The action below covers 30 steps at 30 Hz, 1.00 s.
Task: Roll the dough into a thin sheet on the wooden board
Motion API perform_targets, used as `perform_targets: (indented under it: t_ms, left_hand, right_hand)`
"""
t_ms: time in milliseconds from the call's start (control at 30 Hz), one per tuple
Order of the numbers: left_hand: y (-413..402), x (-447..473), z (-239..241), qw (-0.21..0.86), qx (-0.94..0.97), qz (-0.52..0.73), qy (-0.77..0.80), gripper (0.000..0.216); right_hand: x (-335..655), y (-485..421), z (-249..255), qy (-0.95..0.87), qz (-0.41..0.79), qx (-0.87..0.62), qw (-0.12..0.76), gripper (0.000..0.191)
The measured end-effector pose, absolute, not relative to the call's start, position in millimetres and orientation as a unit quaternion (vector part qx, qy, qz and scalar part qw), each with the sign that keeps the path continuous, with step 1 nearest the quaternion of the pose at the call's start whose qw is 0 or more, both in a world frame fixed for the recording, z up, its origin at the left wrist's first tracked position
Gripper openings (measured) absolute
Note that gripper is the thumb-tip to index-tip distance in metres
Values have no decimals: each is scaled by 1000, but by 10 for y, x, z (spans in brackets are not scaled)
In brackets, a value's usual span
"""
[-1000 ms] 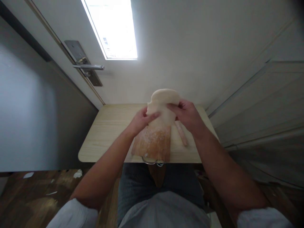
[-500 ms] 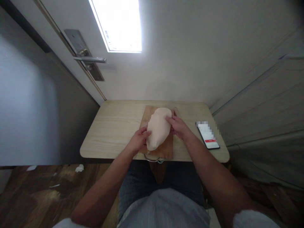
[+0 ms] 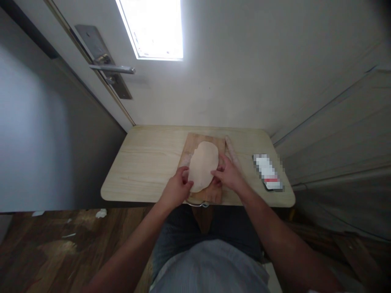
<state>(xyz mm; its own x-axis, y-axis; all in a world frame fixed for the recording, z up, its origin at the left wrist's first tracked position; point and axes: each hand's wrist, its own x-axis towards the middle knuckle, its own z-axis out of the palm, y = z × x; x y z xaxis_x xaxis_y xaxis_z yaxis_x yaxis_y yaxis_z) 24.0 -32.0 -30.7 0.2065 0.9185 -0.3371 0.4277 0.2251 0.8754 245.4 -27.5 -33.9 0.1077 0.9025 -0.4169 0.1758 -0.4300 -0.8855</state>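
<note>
A pale, flat dough sheet (image 3: 203, 166) lies on a wooden cutting board (image 3: 193, 139), roughly oval with a small notch at its upper left. My left hand (image 3: 179, 188) grips its lower left edge, the thumb against the rim and fingers curled beside it. On the opposite side, my right hand (image 3: 228, 174) has its thumb over the right edge, with the other fingers bent and partly hidden. A floured rolling pin (image 3: 231, 148) rests just right of the board, its near end behind my right hand. The board's metal handle (image 3: 197, 204) points toward me.
The board stands on a small light-wood table (image 3: 143, 162) against a white door with a lever handle (image 3: 114, 69). A phone (image 3: 268, 173) lies on the table's right part. Bits of white litter (image 3: 101, 213) are on the wooden floor at left.
The dough sheet, held raised and tilted before, now lies flatter on the board. Both hands have lowered slightly with it, and more of the rolling pin shows.
</note>
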Motion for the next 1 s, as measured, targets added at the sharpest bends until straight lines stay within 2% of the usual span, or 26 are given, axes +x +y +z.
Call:
perform_targets:
  t_ms: [100,233,367,467,600,733,867,1000]
  left_hand:
    - [-365,95,-324,377,664,246,597,43]
    - [-409,42,-389,376,678,249,580,35]
    - [-516,149,-424,331,708,204,589,42]
    - [-608,217,-405,254,762,186,566,34]
    - [-662,205,-408,171,806,209,526,23]
    - [-664,116,-479,149,841,242,461,24]
    - [-687,31,-550,154,852,221,448,25]
    - [-711,-6,-584,152,859,212,440,27]
  right_hand:
    - [2480,-276,-477,-420,502,-667,357,83]
    - [2498,-178,-547,-459,444,-683,355,69]
    - [2482,-149,-488,-538,361,-696,311,69]
    - [2407,-279,-405,-611,245,-710,252,72]
    - [2236,-660,-396,-686,53,-693,217,54]
    - [2125,-1046,-543,-786,43,-590,179,52]
    - [2108,-1195,-637,-791,50,-592,150,62]
    - [2101,-1209,-639,-792,45,-591,149,61]
